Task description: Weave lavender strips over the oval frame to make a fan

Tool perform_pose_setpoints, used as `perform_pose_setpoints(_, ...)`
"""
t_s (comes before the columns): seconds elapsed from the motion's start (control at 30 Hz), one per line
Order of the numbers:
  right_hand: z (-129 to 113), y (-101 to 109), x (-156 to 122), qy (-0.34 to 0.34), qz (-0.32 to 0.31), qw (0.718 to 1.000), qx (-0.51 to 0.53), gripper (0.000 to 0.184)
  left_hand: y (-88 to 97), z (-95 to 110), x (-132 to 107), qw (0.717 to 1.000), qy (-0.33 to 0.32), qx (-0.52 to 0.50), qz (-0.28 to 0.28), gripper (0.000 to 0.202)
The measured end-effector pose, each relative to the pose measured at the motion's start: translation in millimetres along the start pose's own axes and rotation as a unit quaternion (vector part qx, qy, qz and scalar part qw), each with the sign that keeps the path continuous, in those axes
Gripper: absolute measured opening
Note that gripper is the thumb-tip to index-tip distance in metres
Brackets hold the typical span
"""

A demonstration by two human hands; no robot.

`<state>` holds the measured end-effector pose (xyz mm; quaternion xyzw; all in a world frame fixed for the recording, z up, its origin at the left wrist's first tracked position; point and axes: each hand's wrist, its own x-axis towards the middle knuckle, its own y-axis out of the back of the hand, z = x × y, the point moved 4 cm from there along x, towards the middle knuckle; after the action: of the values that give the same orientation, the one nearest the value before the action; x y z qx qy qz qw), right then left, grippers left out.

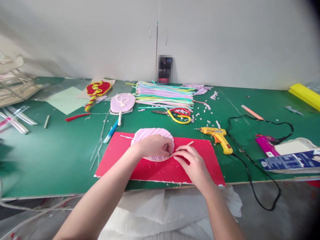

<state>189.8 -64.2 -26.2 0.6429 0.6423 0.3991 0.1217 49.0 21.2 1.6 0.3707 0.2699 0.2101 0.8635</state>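
Observation:
A round lilac fan face [152, 132], covered in rows of fuzzy pipe cleaners, lies on a red board [155, 173]. My left hand [156, 145] reaches across it, fingers closed at its right edge and partly hidden. A pale pipe cleaner [191, 143] follows the lower rim and passes between my hands, its free end sticking out beyond my right fingers. With thumb and fingertips together, my right hand [192, 163] pinches this strip just right of the rim. The fingertips of both hands nearly meet there.
To the right lies a yellow glue gun [217, 136] with a black cord [246, 161]. Scissors [178, 115] and a pipe cleaner bundle [165, 93] lie behind the board. A finished lilac fan [122, 103], red fan [98, 88] and blue pen [111, 131] are at left.

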Motion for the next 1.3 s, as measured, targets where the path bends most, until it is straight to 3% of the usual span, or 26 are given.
perform_pose_setpoints(0.57, 3, -6, 8, -0.011, 0.019, 1.0, -0.019, 0.009, -0.8, 0, 1, 1.0, -0.006, -0.002, 0.013, 0.01)
perform_pose_setpoints(0.8, 9, 6, 6, -0.088, 0.061, 0.99, 0.091, 0.012, 1.5, -4, 0, 0.996, -0.03, -0.082, 0.025, 0.017)
perform_pose_setpoints(0.9, 16, 6, 2, -0.132, 0.075, 0.98, 0.127, 0.015, 7.4, -8, 3, 0.982, -0.017, -0.155, 0.103, 0.025)
perform_pose_setpoints(1.03, 16, 5, 1, -0.143, 0.077, 0.976, 0.146, 0.017, 15.8, -17, 6, 0.94, -0.018, -0.249, 0.235, 0.017)
perform_pose_setpoints(1.13, 11, 6, 2, -0.132, 0.068, 0.978, 0.146, 0.011, 17.1, -23, 9, 0.909, -0.033, -0.307, 0.279, 0.011)
perform_pose_setpoints(1.3, 2, 9, 4, -0.101, 0.031, 0.985, 0.137, 0.023, 19.0, -32, 10, 0.878, -0.012, -0.33, 0.346, 0.005)
